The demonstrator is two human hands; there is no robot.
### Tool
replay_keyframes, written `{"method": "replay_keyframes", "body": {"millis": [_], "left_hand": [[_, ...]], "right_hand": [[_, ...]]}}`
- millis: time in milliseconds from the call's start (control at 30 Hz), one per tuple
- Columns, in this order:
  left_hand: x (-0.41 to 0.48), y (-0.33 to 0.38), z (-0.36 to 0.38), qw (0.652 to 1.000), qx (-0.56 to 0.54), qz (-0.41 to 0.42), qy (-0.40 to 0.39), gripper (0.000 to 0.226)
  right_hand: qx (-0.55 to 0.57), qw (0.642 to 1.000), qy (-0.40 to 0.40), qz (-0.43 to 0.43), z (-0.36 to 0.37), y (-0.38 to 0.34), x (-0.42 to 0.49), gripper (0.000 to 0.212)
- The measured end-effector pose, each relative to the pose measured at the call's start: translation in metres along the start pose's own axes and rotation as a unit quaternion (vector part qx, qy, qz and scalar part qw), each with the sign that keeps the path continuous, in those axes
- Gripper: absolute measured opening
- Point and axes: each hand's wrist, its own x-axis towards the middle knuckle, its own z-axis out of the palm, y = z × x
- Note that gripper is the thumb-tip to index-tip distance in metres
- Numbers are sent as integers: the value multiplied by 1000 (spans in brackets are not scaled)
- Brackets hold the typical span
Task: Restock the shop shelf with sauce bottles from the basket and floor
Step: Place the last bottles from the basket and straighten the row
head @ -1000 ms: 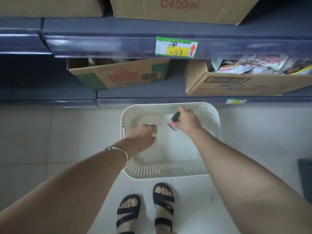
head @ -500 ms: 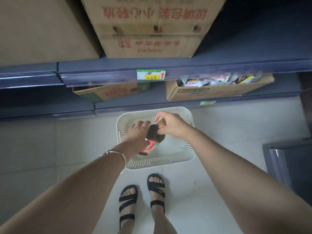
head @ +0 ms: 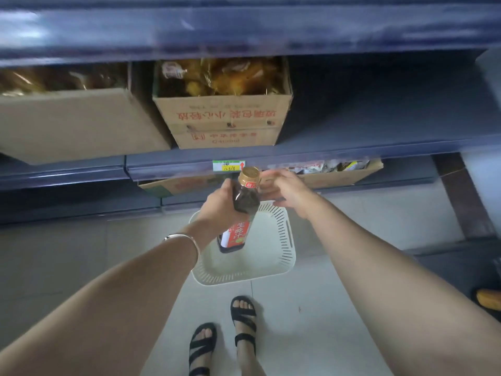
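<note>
seemingly midway, the left hand [head: 217,202] grips a bottle [head: 241,210] above the bare basket [head: 282,256], right hand [head: 282,189] loose beside its neck, shelf [head: 352,147] placement still ahead.

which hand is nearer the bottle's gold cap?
Right. The right hand is open just beside the gold cap; the left hand grips the dark sauce bottle lower, around its shoulder.
</note>
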Motion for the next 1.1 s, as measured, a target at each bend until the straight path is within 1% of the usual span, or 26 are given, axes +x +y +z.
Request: {"method": "replay_keyframes", "body": {"millis": [33, 100, 133, 167, 233, 267, 333, 433, 500, 700, 767, 867, 933, 1000, 1033, 1100], "left_hand": [[-4, 9, -9, 1000, -4, 4, 10, 47], [-13, 28, -30, 999, -21, 15, 25, 48], [-19, 38, -41, 999, -39, 22, 31, 50], [-24, 48, -52, 997, -61, 29, 33, 53], [-37, 66, -72, 994, -99, 49, 28, 63], [-44, 75, -80, 992, -107, 65, 26, 67], [-59, 91, -94, 988, -112, 101, 19, 73], [-90, 111, -110, 984, -96, 148, -9, 76], [-118, 122, -118, 981, -70, 180, -28, 72], [-215, 150, -129, 960, -14, 273, -63, 66], [-244, 167, -125, 952, -14, 296, -82, 65], [-288, 204, -109, 933, -11, 336, -129, 68], [-319, 232, -92, 917, 4, 361, -168, 68], [-356, 264, -65, 891, 47, 401, -208, 69], [-372, 278, -51, 879, 61, 418, -222, 69], [-402, 300, -27, 856, 73, 448, -248, 67]], "right_hand": [[-63, 998, 3, 1, -4, -4, -6, 39], [-198, 980, -28, -5, -9, -13, -21, 50], [-230, 972, -51, -8, -12, -17, -29, 57], [-227, 971, -74, -10, -13, -21, -36, 64], [-182, 978, -104, -19, -13, -34, -57, 75], [-167, 979, -115, -23, -11, -44, -69, 76], [-148, 982, -111, -41, -9, -60, -92, 63], [-123, 988, -63, -72, -5, -81, -138, 43], [-128, 988, -33, -84, -4, -84, -171, 38], [-102, 990, 43, -88, -1, -72, -289, 44], [-97, 989, 73, -89, -9, -68, -331, 41], [-78, 986, 118, -91, -31, -57, -406, 36], [-69, 981, 161, -82, -51, -41, -453, 38], [-45, 972, 219, -71, -72, -13, -503, 43], [-34, 969, 235, -68, -81, 0, -524, 43], [-19, 963, 262, -62, -95, 26, -559, 37]]}}
